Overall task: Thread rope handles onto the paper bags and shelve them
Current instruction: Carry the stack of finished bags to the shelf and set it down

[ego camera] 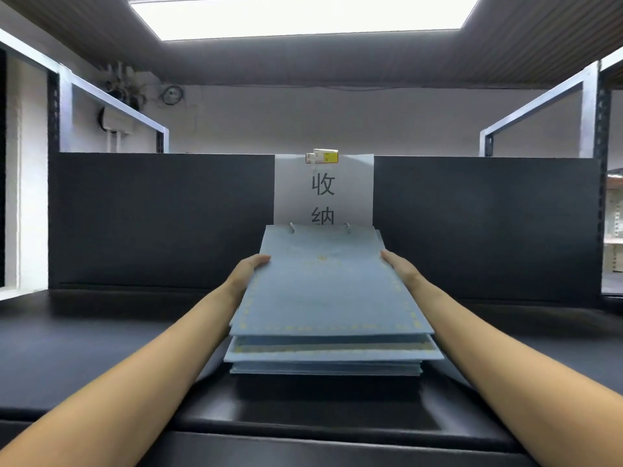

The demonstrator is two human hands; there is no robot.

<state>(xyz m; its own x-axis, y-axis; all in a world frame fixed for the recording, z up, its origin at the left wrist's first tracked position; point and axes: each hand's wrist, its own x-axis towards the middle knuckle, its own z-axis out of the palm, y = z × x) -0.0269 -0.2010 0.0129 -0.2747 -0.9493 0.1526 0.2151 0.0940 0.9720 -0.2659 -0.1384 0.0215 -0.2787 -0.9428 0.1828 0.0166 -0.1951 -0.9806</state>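
Two hands, left hand [251, 264], right hand [397, 262], top bag [328, 291] between

Between the hands: top paper bag [323, 288], pale blue, with a faint yellow dotted border and a small yellow mark near its middle. Bags below it [332, 352]: same pale blue, yellow edging. Rope ends [347, 227] beyond the fingertips: grey-white twist. Sign [323, 190] further beyond: white, dark grey characters, yellow-and-white clip [322, 156]. Shelf surface [101, 338] under the forearms: black. Back panel [161, 217]: dark grey.
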